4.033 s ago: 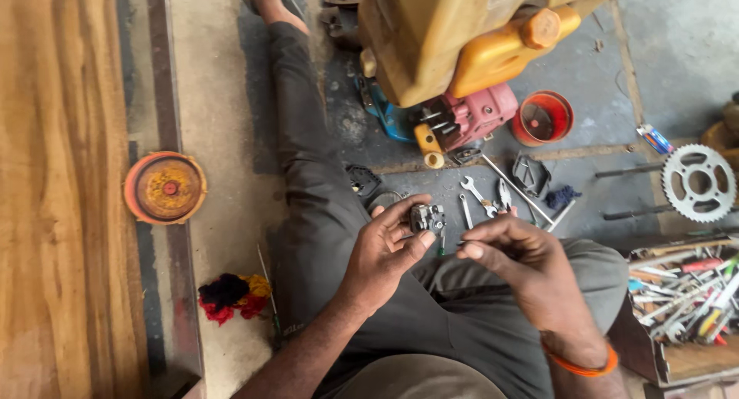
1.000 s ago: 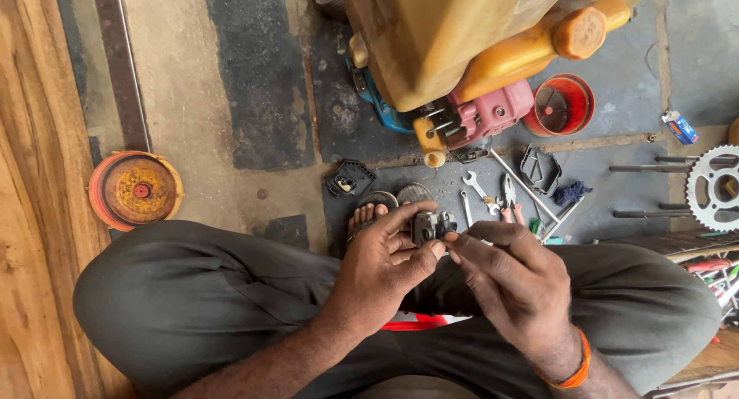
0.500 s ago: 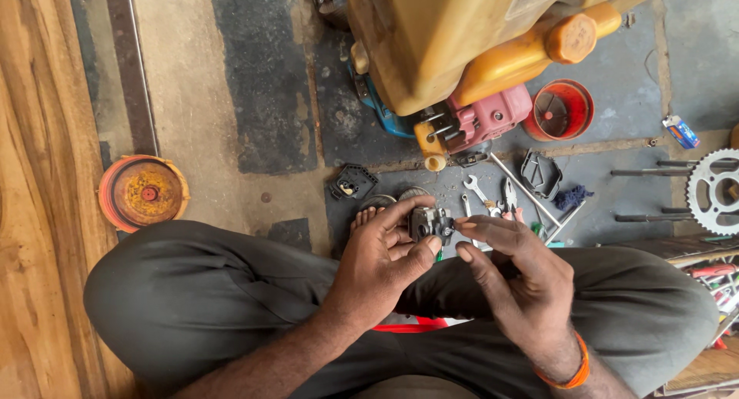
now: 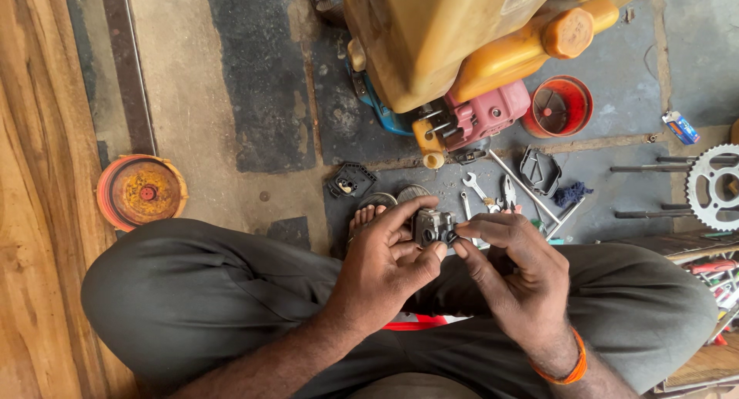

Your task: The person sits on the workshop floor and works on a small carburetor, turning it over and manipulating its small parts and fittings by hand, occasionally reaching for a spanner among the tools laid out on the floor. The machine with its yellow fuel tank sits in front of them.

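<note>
My left hand grips a small grey metal engine part, like a carburettor, held above my crossed legs. My right hand, with an orange band at the wrist, pinches at the right side of the same part with thumb and forefinger. Whether something tiny sits between those fingertips I cannot tell. Just beyond the hands stands a small engine with a yellow fuel tank and a pink block.
Spanners and pliers lie on the floor ahead. A red round cup, a black cover, a black frame piece, a sprocket, an orange disc and a tool tray surround me. A wooden board runs along the left.
Since four seconds ago my left leg has folded in under me. The hands stay together on the metal part, the right fingers shifting slightly against it.
</note>
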Demonstrator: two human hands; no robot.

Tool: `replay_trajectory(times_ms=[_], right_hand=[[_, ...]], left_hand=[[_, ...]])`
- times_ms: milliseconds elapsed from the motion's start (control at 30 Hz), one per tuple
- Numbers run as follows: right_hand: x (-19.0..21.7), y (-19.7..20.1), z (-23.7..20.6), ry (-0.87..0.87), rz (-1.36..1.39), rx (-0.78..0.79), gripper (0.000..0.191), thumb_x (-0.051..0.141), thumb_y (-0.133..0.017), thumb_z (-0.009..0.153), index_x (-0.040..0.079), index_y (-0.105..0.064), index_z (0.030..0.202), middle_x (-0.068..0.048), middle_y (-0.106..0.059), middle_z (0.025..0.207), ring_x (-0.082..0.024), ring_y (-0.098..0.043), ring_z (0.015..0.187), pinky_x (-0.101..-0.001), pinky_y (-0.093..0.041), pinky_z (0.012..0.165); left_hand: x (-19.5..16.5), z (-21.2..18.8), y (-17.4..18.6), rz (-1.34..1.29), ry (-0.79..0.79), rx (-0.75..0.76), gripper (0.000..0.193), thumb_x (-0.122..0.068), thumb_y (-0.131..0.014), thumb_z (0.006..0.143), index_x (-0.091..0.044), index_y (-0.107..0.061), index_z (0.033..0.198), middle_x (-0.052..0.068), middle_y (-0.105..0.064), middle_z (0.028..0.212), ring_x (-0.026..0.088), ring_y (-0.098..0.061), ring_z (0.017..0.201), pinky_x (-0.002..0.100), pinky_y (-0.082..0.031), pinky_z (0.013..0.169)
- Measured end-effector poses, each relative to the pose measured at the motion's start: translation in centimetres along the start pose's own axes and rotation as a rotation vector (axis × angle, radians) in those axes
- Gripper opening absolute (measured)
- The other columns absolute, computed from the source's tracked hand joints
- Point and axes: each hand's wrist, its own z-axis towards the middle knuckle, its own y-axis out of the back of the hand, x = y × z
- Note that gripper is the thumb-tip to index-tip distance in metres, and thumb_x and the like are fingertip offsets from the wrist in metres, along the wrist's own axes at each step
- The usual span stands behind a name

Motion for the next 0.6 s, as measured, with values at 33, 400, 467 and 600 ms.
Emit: replay_trajectory(times_ms=[33, 400, 467, 600], right_hand=[[-0.1, 0.09, -0.04, 0.016, -0.011, 0.004, 0.024, -0.002, -0.079, 0.085, 0.003, -0.071, 0.107, -0.006, -0.073, 0.106, -0.007, -0.066, 0.08, -0.0202, -0.052, 0.062], [-0.99, 0.04, -0.71, -0.062, 0.058, -0.007, 0.023, -0.002, -0.081, 0.086, 0.002, -0.07, 0.106, -0.006, -0.075, 0.103, -0.007, -0.06, 0.072, -0.0204, -0.048, 0.062], [-0.77, 0.11, -0.68, 0.078, -0.027, -0.007, 0.022, -0.002, -0.079, 0.087, 0.002, -0.07, 0.106, -0.007, -0.073, 0.106, -0.01, -0.07, 0.087, -0.0204, -0.056, 0.069], [-0.32, 0.19, -0.46, 0.064, -0.05, 0.01, 0.024, -0.002, -0.081, 0.084, 0.001, -0.07, 0.105, -0.009, -0.074, 0.106, -0.014, -0.072, 0.088, -0.026, -0.056, 0.078]], left_hand=[[-0.08, 0.01, -0.05, 0.018, -0.022, -0.001, 0.059, -0.014, -0.068, 0.094, 0.004, -0.046, 0.146, 0.015, -0.067, 0.108, 0.014, -0.072, 0.103, 0.029, -0.065, 0.092], [-0.1, -0.22, -0.25, 0.129, -0.14, -0.023, 0.057, -0.011, -0.07, 0.094, 0.007, -0.05, 0.145, 0.014, -0.059, 0.112, 0.015, -0.069, 0.1, 0.032, -0.065, 0.097], [-0.03, -0.22, -0.18, 0.047, -0.057, -0.004, 0.059, -0.012, -0.069, 0.094, 0.006, -0.048, 0.146, 0.015, -0.063, 0.108, 0.015, -0.07, 0.1, 0.031, -0.064, 0.094], [-0.04, -0.14, -0.17, 0.01, 0.004, 0.002, 0.06, -0.015, -0.068, 0.095, 0.004, -0.045, 0.147, 0.014, -0.067, 0.106, 0.016, -0.072, 0.103, 0.03, -0.065, 0.091]])
